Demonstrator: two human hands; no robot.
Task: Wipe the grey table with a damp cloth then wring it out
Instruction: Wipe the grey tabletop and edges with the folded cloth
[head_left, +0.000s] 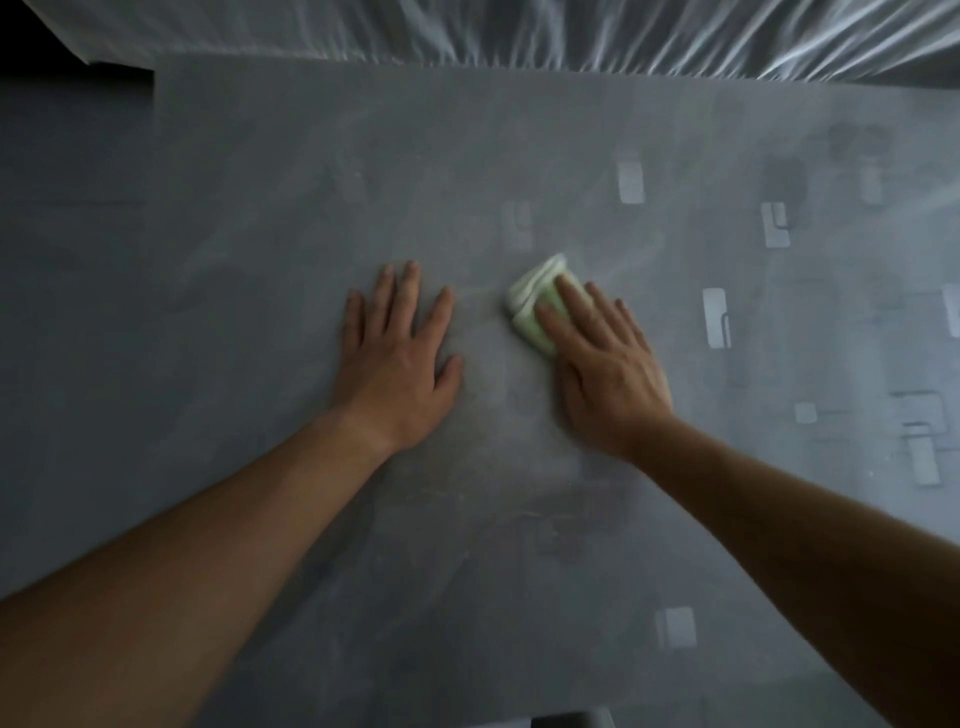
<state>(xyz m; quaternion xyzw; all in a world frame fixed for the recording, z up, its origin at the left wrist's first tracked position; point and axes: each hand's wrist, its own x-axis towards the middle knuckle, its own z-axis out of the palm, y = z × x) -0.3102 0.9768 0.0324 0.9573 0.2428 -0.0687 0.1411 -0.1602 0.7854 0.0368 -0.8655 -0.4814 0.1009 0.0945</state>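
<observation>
Both our hands lie flat on the grey tabletop (260, 249), the right one pressing a folded cloth

Our left hand (397, 358) rests palm down near the middle of the view, its fingers (410, 291) spread wide and holding nothing. Our right hand (602, 364) sits just beside it at 3 o'clock, fingers laid out flat on a folded pale green and white cloth (535, 301), pinning it to the tabletop rather than gripping it. The cloth pokes out from under those fingertips toward 11 o'clock of the right hand. Pale rectangular marks (717, 317) dot the surface from 1 to 4 o'clock, and wrinkled white sheeting (675, 36) runs along the far edge at 12 o'clock
</observation>
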